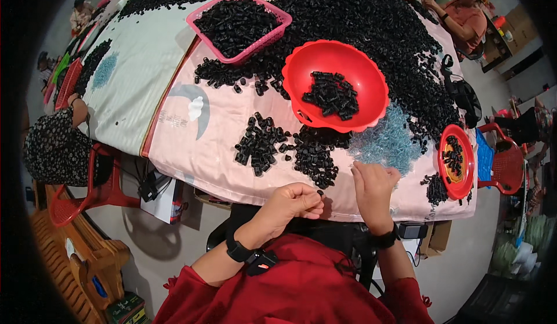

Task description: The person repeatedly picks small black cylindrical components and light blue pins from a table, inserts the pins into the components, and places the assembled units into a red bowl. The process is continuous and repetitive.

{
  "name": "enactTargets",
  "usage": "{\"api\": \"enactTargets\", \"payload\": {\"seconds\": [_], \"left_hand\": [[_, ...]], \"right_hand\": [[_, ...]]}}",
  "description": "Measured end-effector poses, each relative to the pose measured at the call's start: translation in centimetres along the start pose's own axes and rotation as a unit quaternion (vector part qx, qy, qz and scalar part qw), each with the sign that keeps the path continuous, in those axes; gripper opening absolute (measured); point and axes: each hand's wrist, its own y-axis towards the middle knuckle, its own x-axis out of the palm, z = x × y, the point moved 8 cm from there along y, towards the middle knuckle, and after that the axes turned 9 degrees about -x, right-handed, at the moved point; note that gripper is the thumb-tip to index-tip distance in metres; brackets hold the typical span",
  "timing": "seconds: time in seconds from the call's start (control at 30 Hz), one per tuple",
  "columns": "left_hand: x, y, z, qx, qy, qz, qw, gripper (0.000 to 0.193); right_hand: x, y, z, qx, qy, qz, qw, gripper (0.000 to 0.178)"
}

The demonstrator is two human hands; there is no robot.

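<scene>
My left hand (295,201) is closed in a pinch on a small black plastic cap (320,193), just over the table's near edge. My right hand (374,193) is at the near side of a heap of small bluish translucent pieces (390,141). Its fingers are stretched toward the heap and partly apart, and no held thing shows. Ahead of my left hand lie two small groups of black caps, the left group (258,147) and the right group (315,161). Beyond them stands a red scalloped bowl (362,57) with more black pieces in it.
A pink basket (282,31) full of black pieces stands at the far left of the bowl. Behind spreads a large black heap (348,10). A red oval tray (462,179) is at the right edge. Other people sit around; red chairs (72,205) flank the table.
</scene>
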Motion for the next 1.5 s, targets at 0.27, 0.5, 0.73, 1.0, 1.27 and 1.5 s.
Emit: {"api": "enactTargets", "payload": {"seconds": [0.27, 0.5, 0.73, 1.0, 1.27, 1.5], "left_hand": [[0.5, -0.8, 0.5, 0.013, -0.017, -0.058, 0.998, 0.039], [0.3, -1.0, 0.8, 0.063, -0.046, -0.082, 0.994, 0.037], [-0.7, -1.2, 3.4, 0.057, -0.139, -0.037, 0.988, 0.024], [-2.0, -3.1, 11.6, 0.375, 0.529, 0.432, 0.626, 0.008], [-2.0, 0.0, 10.6, 0.325, 0.659, 0.449, 0.508, 0.011], [-1.3, 0.0, 9.9, 0.343, 0.672, 0.398, 0.521, 0.01]], "right_hand": [[1.4, 0.1, 2.0, 0.029, -0.014, 0.008, 0.999, 0.01], [0.0, -0.7, 3.9, 0.098, 0.003, 0.05, 0.994, 0.014], [0.3, -0.7, 2.2, 0.044, 0.0, 0.057, 0.997, 0.016], [-0.3, -0.8, 1.2, 0.037, 0.015, 0.061, 0.997, 0.019], [-0.4, -1.4, 1.0, 0.028, 0.011, 0.076, 0.997, 0.021], [-0.4, -1.7, 0.8, 0.03, 0.018, 0.081, 0.996, 0.022]]}}
